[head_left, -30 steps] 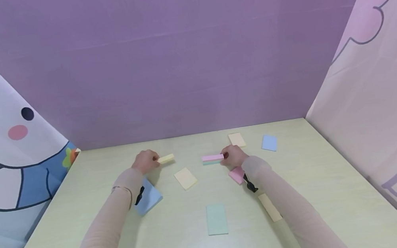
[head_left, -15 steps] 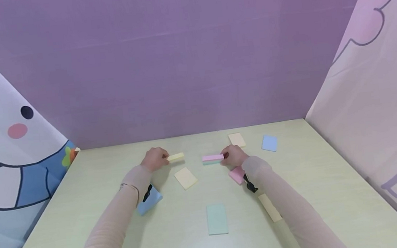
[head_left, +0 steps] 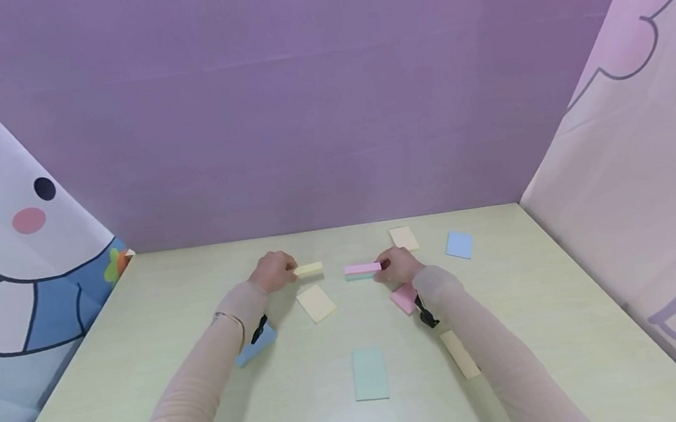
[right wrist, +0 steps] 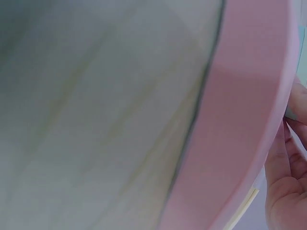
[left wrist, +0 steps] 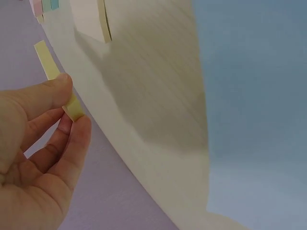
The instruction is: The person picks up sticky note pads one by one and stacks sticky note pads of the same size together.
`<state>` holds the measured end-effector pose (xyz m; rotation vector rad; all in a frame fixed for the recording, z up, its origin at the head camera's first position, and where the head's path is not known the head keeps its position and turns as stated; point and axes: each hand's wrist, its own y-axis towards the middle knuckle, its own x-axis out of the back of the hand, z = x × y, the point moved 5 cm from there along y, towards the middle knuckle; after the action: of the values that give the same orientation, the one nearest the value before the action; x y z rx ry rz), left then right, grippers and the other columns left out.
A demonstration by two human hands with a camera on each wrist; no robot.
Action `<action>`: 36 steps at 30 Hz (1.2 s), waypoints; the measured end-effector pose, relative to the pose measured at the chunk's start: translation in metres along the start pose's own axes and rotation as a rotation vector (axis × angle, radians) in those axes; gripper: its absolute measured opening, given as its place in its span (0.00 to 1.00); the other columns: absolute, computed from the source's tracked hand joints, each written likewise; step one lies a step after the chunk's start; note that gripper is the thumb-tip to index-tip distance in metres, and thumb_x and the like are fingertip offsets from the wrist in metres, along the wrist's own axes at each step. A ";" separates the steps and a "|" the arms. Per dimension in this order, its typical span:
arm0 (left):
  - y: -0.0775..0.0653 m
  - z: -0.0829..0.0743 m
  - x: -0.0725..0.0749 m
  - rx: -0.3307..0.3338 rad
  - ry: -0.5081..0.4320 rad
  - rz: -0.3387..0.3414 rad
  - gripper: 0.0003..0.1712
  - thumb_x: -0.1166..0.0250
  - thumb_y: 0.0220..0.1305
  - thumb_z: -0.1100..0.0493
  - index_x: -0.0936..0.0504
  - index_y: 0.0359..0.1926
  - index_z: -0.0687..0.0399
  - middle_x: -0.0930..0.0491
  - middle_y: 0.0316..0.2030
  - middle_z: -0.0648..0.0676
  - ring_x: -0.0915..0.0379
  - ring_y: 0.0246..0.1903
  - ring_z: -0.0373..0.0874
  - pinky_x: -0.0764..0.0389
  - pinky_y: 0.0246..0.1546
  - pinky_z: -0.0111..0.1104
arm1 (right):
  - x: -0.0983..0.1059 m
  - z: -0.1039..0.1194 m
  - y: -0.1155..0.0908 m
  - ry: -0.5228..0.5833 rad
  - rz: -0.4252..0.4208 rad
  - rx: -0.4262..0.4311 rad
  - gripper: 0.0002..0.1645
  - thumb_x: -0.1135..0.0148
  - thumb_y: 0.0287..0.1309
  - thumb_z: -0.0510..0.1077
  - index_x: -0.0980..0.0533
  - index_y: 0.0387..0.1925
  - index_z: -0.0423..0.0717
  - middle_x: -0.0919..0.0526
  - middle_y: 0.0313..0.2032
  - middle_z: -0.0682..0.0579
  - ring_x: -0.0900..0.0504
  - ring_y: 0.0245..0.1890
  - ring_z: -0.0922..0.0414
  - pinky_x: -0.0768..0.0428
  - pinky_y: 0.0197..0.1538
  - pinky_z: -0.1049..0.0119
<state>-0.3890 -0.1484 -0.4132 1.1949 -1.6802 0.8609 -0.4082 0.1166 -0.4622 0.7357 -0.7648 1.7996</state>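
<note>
My left hand [head_left: 273,271] pinches a small yellow sticky note pad [head_left: 309,269] between thumb and fingers, edge-on to the head camera. In the left wrist view the same pad [left wrist: 45,57] sticks out past the thumb. My right hand [head_left: 399,264] grips the right end of a pink sticky note pad [head_left: 362,268] that sits against a green one [head_left: 359,277]; a short gap parts these from the yellow pad. At the right edge of the right wrist view, the fingers [right wrist: 300,100] pinch a greenish pad edge.
A cream pad [head_left: 316,303] lies below the left hand, a blue pad [head_left: 257,346] under the left wrist. Near the right arm are a pink pad [head_left: 404,298] and a tan one [head_left: 460,354]. A green pad [head_left: 370,374] lies in front; cream [head_left: 404,238] and blue [head_left: 459,245] pads lie behind.
My left hand has moved to the right with the yellow sticky note pad, closer to the pink and green pads. The right hand has stayed in place.
</note>
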 end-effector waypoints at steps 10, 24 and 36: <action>0.002 -0.003 -0.003 -0.012 -0.012 0.003 0.14 0.37 0.54 0.64 0.18 0.43 0.64 0.18 0.41 0.60 0.24 0.37 0.49 0.23 0.42 0.41 | 0.001 0.001 -0.002 0.003 -0.016 0.003 0.15 0.33 0.49 0.43 0.19 0.41 0.44 0.18 0.33 0.51 0.26 0.31 0.59 0.28 0.37 0.69; 0.010 -0.018 -0.003 -0.033 -0.040 0.013 0.14 0.37 0.55 0.64 0.18 0.43 0.62 0.18 0.41 0.58 0.25 0.37 0.47 0.23 0.43 0.40 | 0.001 0.000 0.000 -0.013 -0.026 0.020 0.15 0.32 0.48 0.42 0.20 0.40 0.43 0.18 0.32 0.51 0.26 0.31 0.58 0.28 0.36 0.70; 0.016 -0.050 0.002 -0.077 -0.030 0.033 0.12 0.37 0.55 0.64 0.18 0.42 0.62 0.18 0.39 0.57 0.25 0.36 0.46 0.24 0.43 0.38 | 0.001 0.004 -0.002 -0.011 -0.030 0.015 0.14 0.33 0.48 0.42 0.20 0.39 0.43 0.18 0.33 0.50 0.25 0.31 0.58 0.26 0.37 0.69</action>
<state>-0.3919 -0.1001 -0.3932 1.1358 -1.7460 0.7940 -0.4063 0.1149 -0.4587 0.7635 -0.7454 1.7775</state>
